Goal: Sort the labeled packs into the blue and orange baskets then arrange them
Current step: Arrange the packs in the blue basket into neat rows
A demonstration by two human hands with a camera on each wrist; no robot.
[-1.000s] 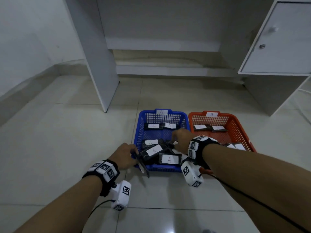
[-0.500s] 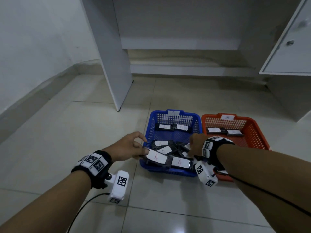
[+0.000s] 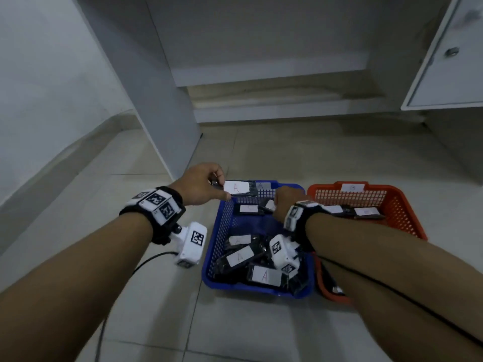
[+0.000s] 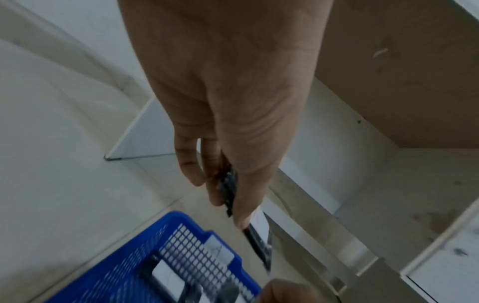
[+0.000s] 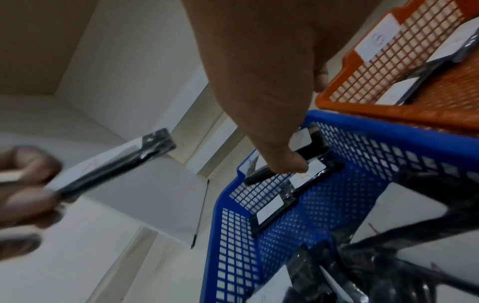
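The left hand [image 3: 201, 184] pinches a flat black pack with a white "A" label [image 3: 236, 187] above the blue plastic mesh basket [image 3: 222, 231], frame centre. The right hand [image 3: 285, 202] reaches into this basket with its fingers on a black pack [image 5: 309, 147]; whether it grips, I cannot tell.

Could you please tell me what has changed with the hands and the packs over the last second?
The left hand has lifted a pack labeled A from the front heap and carried it to the far end of the blue basket, pinching it. The right hand moved to the packs at the far end. Both baskets, including the orange basket, stayed put.
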